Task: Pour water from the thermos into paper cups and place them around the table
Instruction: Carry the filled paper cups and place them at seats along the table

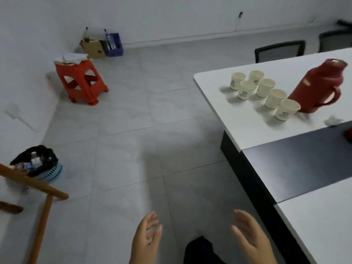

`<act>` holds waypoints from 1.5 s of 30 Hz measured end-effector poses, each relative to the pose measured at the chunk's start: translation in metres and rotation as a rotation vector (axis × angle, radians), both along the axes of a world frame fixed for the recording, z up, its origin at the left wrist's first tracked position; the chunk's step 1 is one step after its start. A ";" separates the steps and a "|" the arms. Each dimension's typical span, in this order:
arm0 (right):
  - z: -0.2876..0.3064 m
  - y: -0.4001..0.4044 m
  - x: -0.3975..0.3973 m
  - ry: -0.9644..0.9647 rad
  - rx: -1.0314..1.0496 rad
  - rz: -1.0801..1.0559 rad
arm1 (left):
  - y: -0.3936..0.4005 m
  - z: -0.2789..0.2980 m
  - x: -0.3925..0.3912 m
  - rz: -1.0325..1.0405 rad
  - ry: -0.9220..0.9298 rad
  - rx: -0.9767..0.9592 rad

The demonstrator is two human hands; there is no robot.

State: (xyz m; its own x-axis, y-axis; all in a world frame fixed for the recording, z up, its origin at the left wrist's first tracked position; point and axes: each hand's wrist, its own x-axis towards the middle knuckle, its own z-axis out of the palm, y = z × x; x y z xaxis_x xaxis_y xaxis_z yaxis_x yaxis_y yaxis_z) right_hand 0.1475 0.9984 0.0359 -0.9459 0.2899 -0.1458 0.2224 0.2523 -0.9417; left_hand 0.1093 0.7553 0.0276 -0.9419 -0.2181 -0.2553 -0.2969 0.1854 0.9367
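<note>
A red thermos (316,86) with a side handle stands on the white table (247,126) at the upper right. Several white paper cups (263,91) with a dark logo stand upright in a cluster just left of it, the nearest cup (285,110) touching the thermos base. My left hand (147,239) and my right hand (251,239) hang low over the floor at the bottom, well short of the table. Both hold nothing, with fingers spread apart.
The table has a dark strip (297,161) across it and a small crumpled white scrap (332,121). On the floor stand a red plastic stool (82,82), a cardboard box (93,47), a blue crate (114,44) and a bin (41,164). A wooden chair frame (38,187) sits at left; black chairs (280,50) stand behind the table.
</note>
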 end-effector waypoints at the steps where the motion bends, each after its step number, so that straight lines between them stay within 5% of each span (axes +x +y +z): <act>1: -0.005 0.004 -0.014 -0.014 -0.003 -0.050 | 0.004 -0.004 -0.021 -0.019 -0.016 0.010; 12: 0.014 0.065 -0.264 0.074 -0.017 -0.268 | 0.077 0.004 -0.308 -0.240 0.078 0.024; 20: 0.002 0.096 -0.358 0.027 -0.029 -0.471 | 0.146 -0.022 -0.457 -0.464 -0.009 0.027; 30: 0.000 0.132 -0.507 0.015 -0.049 -0.934 | 0.253 0.000 -0.679 -0.989 0.022 0.034; 40: -0.039 0.151 -0.559 -0.159 -0.133 -1.262 | 0.365 -0.027 -0.724 -1.452 0.000 -0.135; 45: -0.040 0.179 -0.581 -0.099 -0.127 -1.226 | 0.407 -0.025 -0.720 -1.557 0.032 -0.051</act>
State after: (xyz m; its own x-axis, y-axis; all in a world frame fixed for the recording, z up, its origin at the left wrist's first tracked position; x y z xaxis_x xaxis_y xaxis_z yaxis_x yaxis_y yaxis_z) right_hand -0.4340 1.1772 -0.0039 -0.0431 0.9551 -0.2932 0.3189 -0.2650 -0.9100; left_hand -0.6110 1.1623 0.0030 -0.2444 0.9356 -0.2546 0.2299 0.3110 0.9222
